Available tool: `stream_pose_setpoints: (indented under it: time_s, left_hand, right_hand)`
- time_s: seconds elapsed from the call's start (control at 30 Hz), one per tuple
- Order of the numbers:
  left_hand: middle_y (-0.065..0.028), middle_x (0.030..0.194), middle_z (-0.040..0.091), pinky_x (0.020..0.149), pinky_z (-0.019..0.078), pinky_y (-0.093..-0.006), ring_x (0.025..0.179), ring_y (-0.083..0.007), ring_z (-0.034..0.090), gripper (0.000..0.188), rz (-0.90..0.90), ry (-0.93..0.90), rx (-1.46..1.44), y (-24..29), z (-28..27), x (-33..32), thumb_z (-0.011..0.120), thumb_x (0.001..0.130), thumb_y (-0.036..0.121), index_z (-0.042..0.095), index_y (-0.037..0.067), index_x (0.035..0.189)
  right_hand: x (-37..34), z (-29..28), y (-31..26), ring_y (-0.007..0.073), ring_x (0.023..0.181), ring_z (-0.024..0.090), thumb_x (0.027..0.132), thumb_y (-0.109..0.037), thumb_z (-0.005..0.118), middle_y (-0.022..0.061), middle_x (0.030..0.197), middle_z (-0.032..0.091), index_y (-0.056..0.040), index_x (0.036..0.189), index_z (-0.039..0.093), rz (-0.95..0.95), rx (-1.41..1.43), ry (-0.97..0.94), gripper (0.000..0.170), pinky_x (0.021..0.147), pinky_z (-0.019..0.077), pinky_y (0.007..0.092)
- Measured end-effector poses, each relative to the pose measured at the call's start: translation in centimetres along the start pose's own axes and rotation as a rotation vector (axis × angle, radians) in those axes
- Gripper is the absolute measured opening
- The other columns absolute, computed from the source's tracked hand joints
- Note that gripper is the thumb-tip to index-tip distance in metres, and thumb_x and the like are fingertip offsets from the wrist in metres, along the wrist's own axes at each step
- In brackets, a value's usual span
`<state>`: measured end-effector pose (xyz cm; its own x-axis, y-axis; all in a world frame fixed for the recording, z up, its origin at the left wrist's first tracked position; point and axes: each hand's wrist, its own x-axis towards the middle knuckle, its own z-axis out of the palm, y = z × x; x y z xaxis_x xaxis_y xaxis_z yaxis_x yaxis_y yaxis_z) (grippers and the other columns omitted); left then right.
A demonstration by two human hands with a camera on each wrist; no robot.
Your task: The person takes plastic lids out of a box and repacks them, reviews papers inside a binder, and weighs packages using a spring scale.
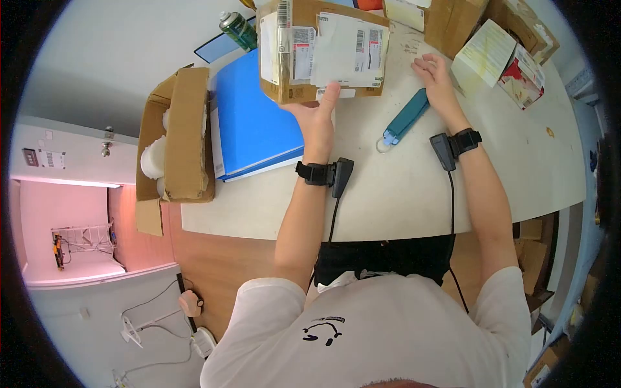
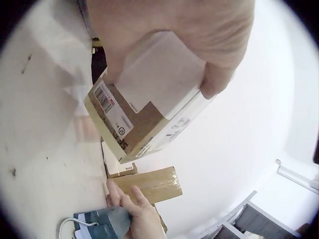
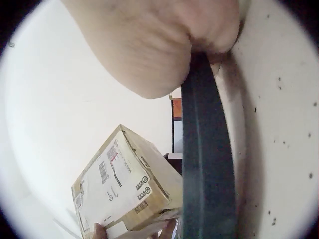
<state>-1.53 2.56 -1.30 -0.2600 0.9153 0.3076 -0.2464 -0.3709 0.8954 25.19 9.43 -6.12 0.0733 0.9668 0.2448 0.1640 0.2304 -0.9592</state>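
Note:
My left hand [image 1: 313, 124] grips a cardboard box [image 1: 349, 55] with white shipping labels by its near lower edge, thumb on the labelled face. In the left wrist view, the left hand [image 2: 174, 22] spans the box [image 2: 147, 112], which is tilted. The right hand [image 1: 440, 90] has loosely extended fingers beside a long teal item [image 1: 407, 118] with a metal ring. The right wrist view has the teal item [image 3: 207, 149] running from under the right hand [image 3: 154, 45]; whether they touch is hard to tell. Beyond is the labelled box [image 3: 119, 184].
Blue folders [image 1: 252, 116] lie left on the white table [image 1: 388, 200], beside an open carton [image 1: 187, 136] holding white items. A green spray can [image 1: 238, 31] stands behind the folders. More boxes [image 1: 485, 58] sit at the back right.

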Motion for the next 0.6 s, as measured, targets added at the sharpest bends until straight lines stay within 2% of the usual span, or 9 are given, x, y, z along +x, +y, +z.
stream_pose_setpoints:
  time_s: [0.13,0.27,0.33,0.37,0.43,0.5,0.53,0.57,0.6]
  left_hand:
    - [-0.0197,0.149,0.03,0.113,0.0358,-0.0436,0.135,-0.0278,0.038,0.112,-0.029,0.033,-0.01,0.8,0.2,-0.2,0.086,0.079,0.013,0.001,0.002,0.151]
    - [-0.0187,0.146,0.027,0.114,0.0345,-0.0436,0.136,-0.0284,0.035,0.119,0.004,0.036,0.144,1.9,0.6,-0.4,0.089,0.073,0.012,-0.001,0.002,0.15]
    - [-0.0183,0.145,0.027,0.114,0.0347,-0.0434,0.135,-0.0285,0.036,0.121,0.006,0.042,0.183,1.3,0.5,-0.3,0.089,0.071,0.013,-0.002,0.002,0.15]
    - [-0.018,0.144,0.027,0.114,0.0356,-0.0432,0.134,-0.0284,0.036,0.12,0.05,0.039,0.228,0.9,0.4,-0.2,0.09,0.07,0.013,0.0,0.001,0.149]
    - [-0.0178,0.144,0.027,0.113,0.0364,-0.043,0.133,-0.0283,0.036,0.119,0.104,0.029,0.263,0.8,0.2,0.1,0.09,0.069,0.014,0.001,0.001,0.148]
    - [-0.0177,0.145,0.026,0.112,0.0381,-0.0416,0.134,-0.0274,0.034,0.117,0.121,-0.1,0.722,1.2,-0.5,0.4,0.091,0.068,0.014,0.006,-0.001,0.146]
    - [-0.0177,0.142,0.032,0.109,0.0418,-0.039,0.13,-0.0273,0.042,0.115,0.054,-0.139,0.495,0.9,-0.6,0.4,0.09,0.07,0.011,0.007,0.0,0.148]
    - [-0.0177,0.142,0.032,0.109,0.0418,-0.039,0.13,-0.0273,0.042,0.115,0.059,-0.148,0.49,1.2,-0.5,0.2,0.09,0.07,0.011,0.007,0.0,0.148]
    - [-0.0148,0.138,0.043,0.107,0.0428,-0.0373,0.126,-0.025,0.046,0.093,-0.03,-0.183,0.331,1.5,-0.4,0.0,0.087,0.072,0.007,0.026,-0.001,0.143]
  right_hand:
    - [0.4,-0.6,1.1,0.0257,0.115,0.065,0.101,-0.01,0.055,0.0235,0.12,0.067,-0.001,0.129,0.042,-0.023,-0.083,0.026,0.032,0.1,0.0468,0.0329]
    - [0.5,-0.8,0.8,0.0265,0.106,0.069,0.101,-0.009,0.054,0.0218,0.116,0.069,-0.0008,0.127,0.043,0.03,-0.057,0.087,0.029,0.094,0.0512,0.0332]
    - [0.1,-0.4,-0.1,0.0236,0.092,0.072,0.102,-0.009,0.051,0.02,0.11,0.071,-0.0008,0.125,0.045,0.071,0.176,0.111,0.025,0.081,0.0545,0.0308]
    - [-0.2,-0.4,-1.1,0.0236,0.092,0.072,0.102,-0.009,0.051,0.02,0.11,0.071,-0.0008,0.125,0.045,0.062,0.169,0.115,0.025,0.081,0.0545,0.0308]
    - [-0.5,-0.8,-3.2,0.018,0.077,0.07,0.104,-0.009,0.047,0.0175,0.106,0.071,-0.0015,0.124,0.046,0.165,0.081,0.094,0.022,0.069,0.0532,0.0274]
    - [-0.4,-0.9,-2.7,0.0162,0.072,0.068,0.104,-0.01,0.045,0.0169,0.107,0.071,-0.0015,0.126,0.045,0.129,0.098,0.086,0.023,0.066,0.0514,0.0263]
    - [-0.5,-0.9,-2.5,0.0144,0.067,0.065,0.104,-0.011,0.043,0.0164,0.107,0.07,-0.0015,0.127,0.045,0.106,0.12,0.067,0.024,0.062,0.0497,0.0253]
    - [-0.6,-0.8,-2.6,0.0144,0.067,0.065,0.104,-0.011,0.043,0.0164,0.107,0.07,-0.0015,0.127,0.045,0.101,0.117,0.077,0.024,0.062,0.0497,0.0253]
    - [-0.7,-0.5,-2.7,0.0144,0.068,0.065,0.104,-0.011,0.044,0.0159,0.108,0.069,-0.0014,0.129,0.045,0.139,0.182,0.038,0.026,0.064,0.0496,0.0252]
